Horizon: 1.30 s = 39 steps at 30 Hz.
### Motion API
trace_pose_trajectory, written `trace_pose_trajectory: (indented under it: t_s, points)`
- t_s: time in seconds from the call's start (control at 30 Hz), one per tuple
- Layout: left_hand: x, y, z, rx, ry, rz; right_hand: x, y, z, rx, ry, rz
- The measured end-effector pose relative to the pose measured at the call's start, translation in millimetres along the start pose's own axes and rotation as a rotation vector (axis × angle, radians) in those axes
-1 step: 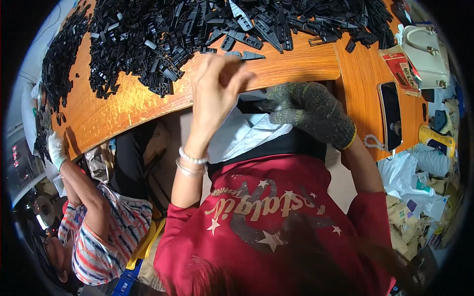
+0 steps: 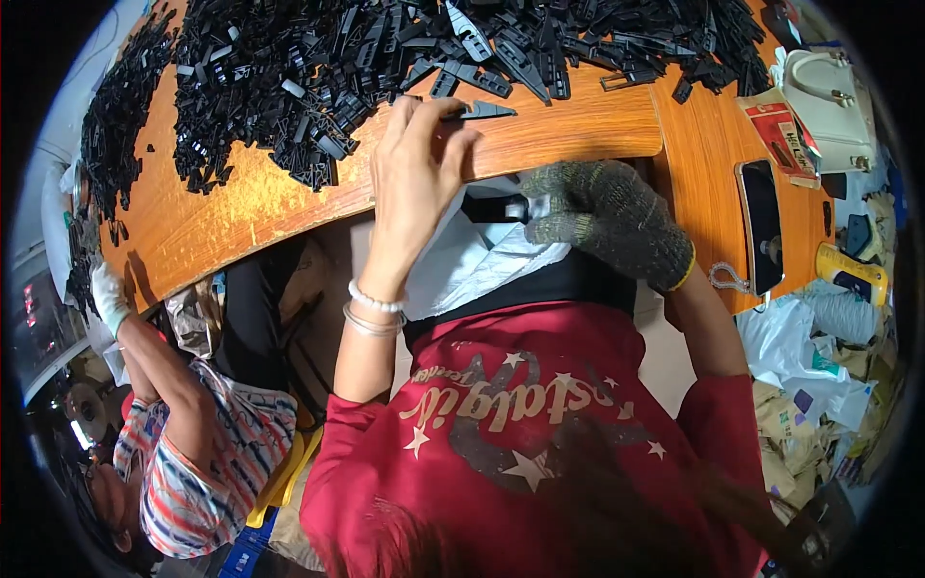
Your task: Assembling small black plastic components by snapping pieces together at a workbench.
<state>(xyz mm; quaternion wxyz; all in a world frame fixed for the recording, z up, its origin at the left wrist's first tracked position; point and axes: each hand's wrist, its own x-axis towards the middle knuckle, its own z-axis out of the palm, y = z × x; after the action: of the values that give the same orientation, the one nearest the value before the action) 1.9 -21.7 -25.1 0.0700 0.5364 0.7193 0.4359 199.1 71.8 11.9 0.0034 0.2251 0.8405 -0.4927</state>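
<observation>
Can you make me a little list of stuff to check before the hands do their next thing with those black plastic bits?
1. Left hand has reached the parts: ok, its fingertips rest on a flat black plastic piece at the table edge.
2. Right hand is protected: ok, it wears a knitted work glove.
3. Right hand holds a part: ok, a small black piece sits at its fingertips, below the orange wooden table.
4. Enough parts left: ok, a big pile of black plastic parts covers the table.
5. Phone out of the way: ok, it lies to the right.
6. Firm grip: cannot tell.
</observation>
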Motion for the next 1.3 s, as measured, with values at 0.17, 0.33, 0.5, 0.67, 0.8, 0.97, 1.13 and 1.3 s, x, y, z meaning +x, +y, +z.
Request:
trace_pose_trajectory:
  t_s: [0.17, 0.33, 0.5, 0.67, 0.8, 0.97, 1.13, 1.3]
  points:
    - [0, -1, 3, 0.11, -0.032, 0.061, 5, 12, 8, -0.038, 0.372, -0.181]
    - [5, -8, 5, 0.169, 0.012, 0.157, 10, 25, 16, -0.179, 0.372, -0.21]
    - [4, -8, 9, 0.12, 0.096, 0.17, 18, 28, 31, -0.133, 0.287, -0.147]
    - [-10, 19, 9, -0.592, 0.025, -0.521, 36, 5, 42, 0.065, 0.467, -0.176]
    - [-10, 23, -3, -0.664, -0.107, -0.539, 44, 10, 48, 0.378, 0.498, -0.234]
    - [5, -14, -13, 0.17, 0.183, -0.004, 34, 17, 31, -0.002, 0.53, -0.214]
    - [11, -21, -20, 0.303, 0.025, -0.014, 30, 29, 20, -0.342, 0.543, -0.402]
    - [-4, -1, -11, -0.184, -0.222, -0.141, 28, 16, 7, -0.231, 0.437, -0.182]
